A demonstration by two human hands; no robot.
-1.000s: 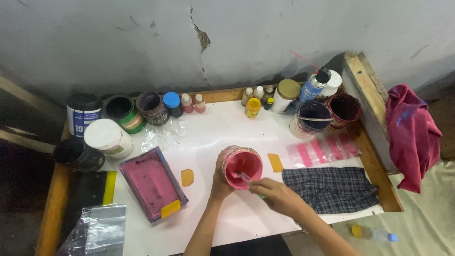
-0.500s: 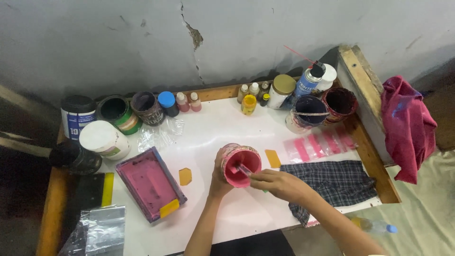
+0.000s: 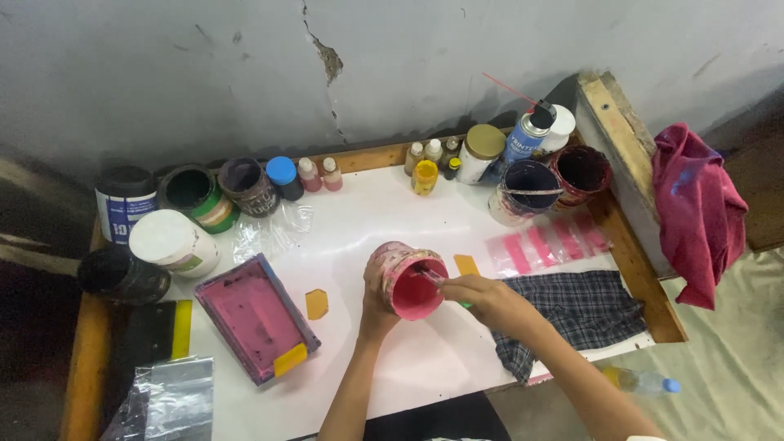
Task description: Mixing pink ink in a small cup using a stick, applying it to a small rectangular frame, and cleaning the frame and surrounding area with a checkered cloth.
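Seen from the head camera, the left hand (image 3: 377,300) wrapped its grip around a pink paint pot (image 3: 408,280), tilted toward the person near the middle of the white bench (image 3: 384,212). The right hand (image 3: 490,300) pinched a thin stirring stick (image 3: 430,275) whose tip dipped into the pot's pink paint. Compared with a second before, the pot leaned further over and the right hand sat closer to its rim, suggesting stirring was under way. A pink screen frame (image 3: 253,317) lay left of the pot; a checked cloth (image 3: 572,314) lay to its right.
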